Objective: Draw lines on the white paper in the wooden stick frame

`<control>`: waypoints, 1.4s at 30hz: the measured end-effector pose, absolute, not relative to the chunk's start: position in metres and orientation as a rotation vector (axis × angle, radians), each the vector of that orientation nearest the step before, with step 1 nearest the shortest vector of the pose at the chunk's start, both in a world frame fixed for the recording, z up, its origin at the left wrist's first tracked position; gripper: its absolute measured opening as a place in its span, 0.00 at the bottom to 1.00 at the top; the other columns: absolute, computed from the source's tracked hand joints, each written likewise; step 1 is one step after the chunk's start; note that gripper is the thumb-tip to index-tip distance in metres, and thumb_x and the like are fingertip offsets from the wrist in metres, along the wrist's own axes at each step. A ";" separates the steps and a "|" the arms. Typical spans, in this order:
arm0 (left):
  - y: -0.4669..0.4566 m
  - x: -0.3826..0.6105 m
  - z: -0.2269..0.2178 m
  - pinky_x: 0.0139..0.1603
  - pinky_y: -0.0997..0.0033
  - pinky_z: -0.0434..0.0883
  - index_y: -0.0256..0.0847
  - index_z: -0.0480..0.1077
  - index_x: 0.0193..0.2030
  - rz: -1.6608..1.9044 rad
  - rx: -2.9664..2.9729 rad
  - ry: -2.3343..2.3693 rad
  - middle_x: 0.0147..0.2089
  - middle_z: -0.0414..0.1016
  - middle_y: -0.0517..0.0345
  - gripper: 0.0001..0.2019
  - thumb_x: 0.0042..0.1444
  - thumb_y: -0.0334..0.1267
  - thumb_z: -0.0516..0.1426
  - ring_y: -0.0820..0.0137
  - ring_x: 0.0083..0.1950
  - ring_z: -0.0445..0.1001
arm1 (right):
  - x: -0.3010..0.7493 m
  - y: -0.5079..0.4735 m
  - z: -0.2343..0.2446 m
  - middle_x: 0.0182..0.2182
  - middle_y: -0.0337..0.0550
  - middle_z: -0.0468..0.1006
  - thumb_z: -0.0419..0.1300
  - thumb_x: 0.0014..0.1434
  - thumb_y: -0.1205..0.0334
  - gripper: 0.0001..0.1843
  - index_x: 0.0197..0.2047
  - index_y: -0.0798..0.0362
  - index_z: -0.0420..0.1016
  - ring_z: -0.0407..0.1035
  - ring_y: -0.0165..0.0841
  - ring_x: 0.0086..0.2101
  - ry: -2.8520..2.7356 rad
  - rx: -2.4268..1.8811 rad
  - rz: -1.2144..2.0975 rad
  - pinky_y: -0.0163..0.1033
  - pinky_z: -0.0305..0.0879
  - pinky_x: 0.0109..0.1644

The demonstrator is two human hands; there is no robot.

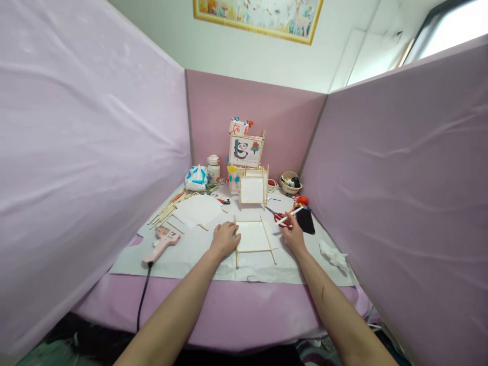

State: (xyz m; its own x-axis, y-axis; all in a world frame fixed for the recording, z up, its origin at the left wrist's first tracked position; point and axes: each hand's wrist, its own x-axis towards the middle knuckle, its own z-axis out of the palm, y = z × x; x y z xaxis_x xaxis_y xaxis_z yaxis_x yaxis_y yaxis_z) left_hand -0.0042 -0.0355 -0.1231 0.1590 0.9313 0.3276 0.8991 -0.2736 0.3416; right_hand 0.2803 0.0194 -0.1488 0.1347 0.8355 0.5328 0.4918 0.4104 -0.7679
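A wooden stick frame with a white sheet in it lies flat on the table before me. My left hand is at its left side, fingers and thumb closed at the left stick. To the right of the frame, my right hand is closed around a slim white pen, held at a slant. Red-handled scissors lie just beyond that hand, partly covered by it. Behind the flat frame stands a similar upright frame with a white panel.
At left lie a pink glue gun with a black cord, white paper and wooden sticks. A panda picture tops the stand at the back. To the right are a black phone-like slab, a basket and crumpled tissue.
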 end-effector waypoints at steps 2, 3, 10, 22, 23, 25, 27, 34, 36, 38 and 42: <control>-0.035 -0.004 -0.123 0.63 0.44 0.64 0.37 0.71 0.54 0.735 2.331 1.866 0.59 0.71 0.48 0.14 0.65 0.42 0.58 0.57 0.60 0.69 | 0.282 0.020 -0.149 0.47 0.52 0.79 0.51 0.55 0.60 0.22 0.52 0.55 0.70 0.74 0.39 0.44 -1.485 -1.269 0.337 0.44 0.69 0.47; -0.035 -0.003 -0.122 0.62 0.44 0.64 0.37 0.71 0.54 0.732 2.327 1.872 0.59 0.71 0.48 0.14 0.65 0.42 0.58 0.57 0.60 0.69 | 0.283 0.021 -0.149 0.44 0.51 0.80 0.51 0.55 0.59 0.20 0.50 0.55 0.70 0.74 0.39 0.42 -1.471 -1.290 0.319 0.44 0.69 0.47; -0.034 -0.001 -0.121 0.62 0.44 0.64 0.37 0.70 0.55 0.735 2.325 1.894 0.59 0.71 0.47 0.15 0.65 0.42 0.58 0.56 0.60 0.69 | 0.282 0.023 -0.149 0.34 0.45 0.78 0.52 0.60 0.46 0.19 0.43 0.52 0.68 0.71 0.38 0.34 -1.500 -1.364 0.239 0.42 0.67 0.41; -0.032 -0.007 -0.125 0.64 0.44 0.63 0.38 0.70 0.56 0.866 2.328 1.906 0.60 0.70 0.47 0.15 0.66 0.40 0.58 0.57 0.61 0.68 | 0.282 0.025 -0.150 0.40 0.49 0.78 0.51 0.60 0.56 0.13 0.42 0.53 0.72 0.71 0.39 0.39 -1.691 -1.280 0.220 0.45 0.66 0.48; -0.031 -0.006 -0.125 0.64 0.44 0.62 0.38 0.70 0.56 0.875 2.327 1.907 0.61 0.70 0.47 0.15 0.66 0.40 0.58 0.57 0.62 0.68 | 0.282 0.024 -0.149 0.40 0.49 0.78 0.52 0.60 0.56 0.13 0.42 0.53 0.72 0.71 0.39 0.39 -1.691 -1.274 0.229 0.45 0.66 0.48; -0.030 -0.006 -0.127 0.65 0.43 0.61 0.38 0.70 0.56 0.886 2.325 1.907 0.61 0.69 0.47 0.15 0.66 0.40 0.58 0.56 0.62 0.67 | 0.284 0.024 -0.149 0.40 0.48 0.78 0.53 0.61 0.55 0.13 0.41 0.53 0.73 0.72 0.39 0.40 -1.676 -1.262 0.253 0.45 0.66 0.49; -0.029 -0.005 -0.129 0.66 0.43 0.59 0.38 0.70 0.56 0.883 2.324 1.903 0.61 0.69 0.47 0.15 0.66 0.40 0.58 0.56 0.63 0.67 | 0.285 0.022 -0.148 0.41 0.49 0.79 0.54 0.61 0.53 0.14 0.42 0.53 0.73 0.72 0.40 0.43 -1.638 -1.248 0.284 0.46 0.66 0.52; -0.033 -0.004 -0.130 0.67 0.42 0.57 0.38 0.71 0.54 0.841 2.279 1.941 0.60 0.70 0.48 0.14 0.66 0.41 0.57 0.56 0.63 0.67 | 0.277 0.010 -0.146 0.45 0.50 0.78 0.49 0.64 0.48 0.22 0.49 0.54 0.73 0.73 0.36 0.37 -1.437 -1.167 0.430 0.41 0.71 0.41; -0.034 -0.004 -0.129 0.66 0.43 0.58 0.37 0.72 0.53 0.833 2.276 1.946 0.59 0.71 0.48 0.14 0.66 0.42 0.57 0.57 0.62 0.68 | 0.274 0.007 -0.144 0.48 0.50 0.78 0.51 0.63 0.47 0.22 0.49 0.54 0.74 0.74 0.36 0.38 -1.408 -1.132 0.466 0.41 0.71 0.39; -0.035 -0.004 -0.128 0.65 0.43 0.59 0.37 0.72 0.53 0.833 2.279 1.949 0.59 0.72 0.48 0.14 0.65 0.42 0.58 0.57 0.61 0.68 | 0.271 0.006 -0.140 0.47 0.51 0.78 0.54 0.60 0.47 0.21 0.45 0.54 0.76 0.73 0.38 0.41 -1.377 -1.110 0.489 0.42 0.71 0.42; -0.034 -0.005 -0.128 0.64 0.44 0.63 0.37 0.71 0.54 0.827 2.282 1.965 0.58 0.72 0.48 0.14 0.66 0.41 0.58 0.57 0.60 0.70 | 0.261 0.003 -0.130 0.39 0.49 0.80 0.60 0.55 0.49 0.17 0.39 0.54 0.76 0.73 0.38 0.41 -1.278 -1.110 0.547 0.44 0.69 0.45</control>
